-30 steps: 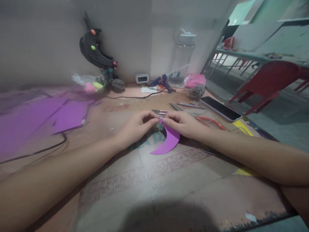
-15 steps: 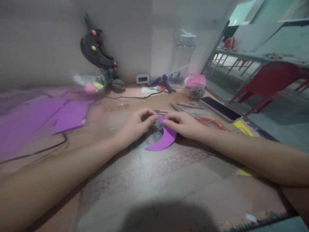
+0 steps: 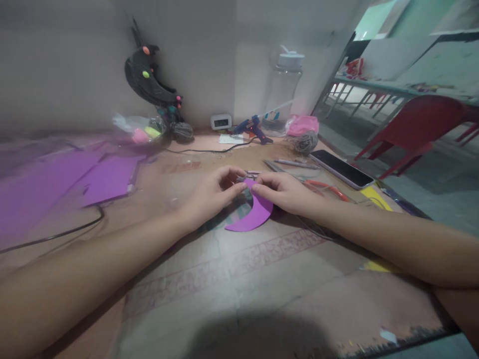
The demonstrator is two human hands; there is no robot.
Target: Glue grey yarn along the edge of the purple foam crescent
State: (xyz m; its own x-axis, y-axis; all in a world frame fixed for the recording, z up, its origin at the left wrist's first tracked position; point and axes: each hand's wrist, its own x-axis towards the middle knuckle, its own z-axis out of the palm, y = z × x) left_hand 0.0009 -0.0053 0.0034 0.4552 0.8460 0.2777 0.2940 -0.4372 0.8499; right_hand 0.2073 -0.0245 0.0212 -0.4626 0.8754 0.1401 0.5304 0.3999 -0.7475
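Observation:
A purple crescent-shaped cutout (image 3: pixel 256 212) is held just above the table, its lower point aimed left. My right hand (image 3: pixel 282 192) pinches its upper right edge between thumb and fingers. At the crescent's top tip, my left hand (image 3: pixel 224 187) is closed with thumb and fingertips on the material. Just behind the fingertips some small metallic thing (image 3: pixel 251 174) shows; what it is I cannot make out. Beyond my right hand lie a grey pen-like tool (image 3: pixel 295 163) and an orange-handled tool (image 3: pixel 327 189).
Purple sheets (image 3: pixel 112 179) and a black cable (image 3: pixel 75 232) spread at left. Along the wall stand a decorated dark crescent (image 3: pixel 144 80), a small clock (image 3: pixel 221 122), a blue glue gun (image 3: pixel 252 129), a clear bottle (image 3: pixel 282 94) and grey yarn (image 3: pixel 306 142). A phone (image 3: pixel 342 169) lies right.
My left thumb and fingers have shifted slightly right onto the crescent's top tip. My right hand keeps its pinch, and the crescent has barely moved.

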